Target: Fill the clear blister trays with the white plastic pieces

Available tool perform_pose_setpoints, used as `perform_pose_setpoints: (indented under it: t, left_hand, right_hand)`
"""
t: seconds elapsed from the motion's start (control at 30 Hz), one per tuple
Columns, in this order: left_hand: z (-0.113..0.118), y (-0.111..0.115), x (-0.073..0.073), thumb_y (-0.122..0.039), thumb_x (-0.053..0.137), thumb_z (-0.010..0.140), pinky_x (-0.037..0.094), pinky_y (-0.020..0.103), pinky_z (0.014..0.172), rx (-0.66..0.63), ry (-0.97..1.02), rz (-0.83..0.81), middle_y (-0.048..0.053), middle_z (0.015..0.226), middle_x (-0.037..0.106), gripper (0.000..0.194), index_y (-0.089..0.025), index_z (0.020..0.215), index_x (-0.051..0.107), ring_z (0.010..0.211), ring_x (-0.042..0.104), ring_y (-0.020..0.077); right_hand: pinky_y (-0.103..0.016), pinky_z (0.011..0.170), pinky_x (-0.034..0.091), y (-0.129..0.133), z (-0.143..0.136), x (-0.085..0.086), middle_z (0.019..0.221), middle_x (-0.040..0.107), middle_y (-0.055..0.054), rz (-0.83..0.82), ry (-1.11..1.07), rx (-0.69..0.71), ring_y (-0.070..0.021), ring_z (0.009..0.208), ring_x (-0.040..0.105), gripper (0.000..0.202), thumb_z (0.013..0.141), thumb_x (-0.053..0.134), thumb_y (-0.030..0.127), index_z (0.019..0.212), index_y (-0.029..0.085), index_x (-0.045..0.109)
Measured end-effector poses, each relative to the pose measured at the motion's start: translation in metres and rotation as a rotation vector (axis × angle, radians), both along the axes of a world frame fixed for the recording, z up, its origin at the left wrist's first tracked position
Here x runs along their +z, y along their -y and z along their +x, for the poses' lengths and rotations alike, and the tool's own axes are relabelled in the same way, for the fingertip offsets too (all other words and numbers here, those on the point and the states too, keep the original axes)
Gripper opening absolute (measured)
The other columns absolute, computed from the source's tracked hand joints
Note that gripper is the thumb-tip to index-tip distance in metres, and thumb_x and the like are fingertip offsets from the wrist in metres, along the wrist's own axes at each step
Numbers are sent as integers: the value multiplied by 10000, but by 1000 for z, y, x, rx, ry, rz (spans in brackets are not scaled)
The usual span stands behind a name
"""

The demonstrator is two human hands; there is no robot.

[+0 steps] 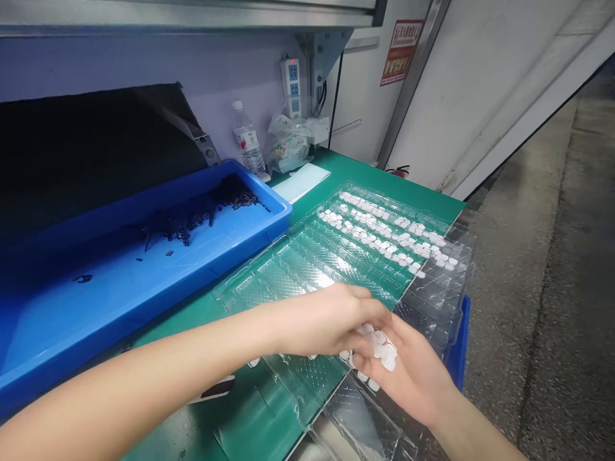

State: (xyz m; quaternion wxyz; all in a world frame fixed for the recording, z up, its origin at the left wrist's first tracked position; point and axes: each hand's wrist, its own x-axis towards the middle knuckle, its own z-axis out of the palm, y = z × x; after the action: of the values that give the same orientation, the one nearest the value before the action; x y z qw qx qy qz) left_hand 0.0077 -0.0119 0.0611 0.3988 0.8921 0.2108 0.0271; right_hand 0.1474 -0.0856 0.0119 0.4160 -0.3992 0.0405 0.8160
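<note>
Several small white pieces lie in the cupped palm of my right hand, over the edge of the green table. My left hand reaches across from the left, its fingers bent over my right palm and touching the pieces there. Below both hands is a clear plastic tray with shallow compartments. Rows of similar white pieces fill its far right part. A few more white pieces show under my hands, partly hidden by them.
A blue bin with small black parts stands at the left. Behind are a water bottle, a plastic bag, white sheets and a power strip. Another blue container shows below the table's right edge.
</note>
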Motion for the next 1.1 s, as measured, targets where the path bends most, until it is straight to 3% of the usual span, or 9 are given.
perform_pose_setpoints:
  t: [0.13,0.3,0.4,0.53,0.7,0.87,1.0,1.1]
  left_hand:
    - [-2,1,-14,-136,500,752,387,210,567,111,-130,69,28,715,584,94,-124,752,594,649,515,109]
    - [6,17,-45,-330,619,637,344,269,452,141,-592,124,87,632,602,209,-123,667,626,611,561,225]
    - [15,26,-54,-273,642,599,338,278,445,200,-648,131,108,625,599,164,-112,626,624,610,569,254]
    - [12,26,-57,-163,547,646,322,262,439,194,-610,136,79,581,574,82,-118,621,612,556,544,199]
    - [-10,18,-56,-162,487,713,293,218,446,124,-404,62,0,521,515,146,-145,606,585,489,450,92]
    - [-26,13,-45,-254,519,757,343,204,513,217,-168,-3,6,635,554,149,-132,713,593,573,471,89]
    - [-17,12,-26,-295,519,762,369,206,534,232,-84,-12,17,673,570,188,-142,824,607,598,493,98]
    - [-2,12,-12,-224,533,754,388,206,552,169,-11,24,33,752,567,220,-152,957,576,641,503,108]
  right_hand:
    - [-183,429,418,1,11,4,769,616,-59,-102,91,-29,-134,623,572,186,757,482,246,811,121,611]
    - [-253,557,487,3,22,6,885,622,-79,-78,87,-105,-175,745,592,197,765,460,233,846,125,604]
    - [-290,609,493,3,23,4,909,618,-92,-56,61,-104,-197,796,588,212,765,457,249,849,119,602]
    - [-269,572,486,4,21,2,878,623,-102,-33,73,-90,-183,750,597,208,756,468,250,827,114,607]
    - [-248,540,474,4,18,3,834,630,-92,-11,91,-71,-167,698,597,170,727,497,220,797,125,619]
    - [-270,587,476,5,15,1,875,618,-95,22,127,-50,-182,745,592,151,717,521,193,817,130,617]
    - [-372,727,458,5,8,1,913,602,-87,78,113,-30,-202,826,566,170,733,517,191,872,139,599]
    - [-363,709,466,1,4,3,777,598,-51,79,39,-23,-140,692,558,157,756,491,223,822,129,598]
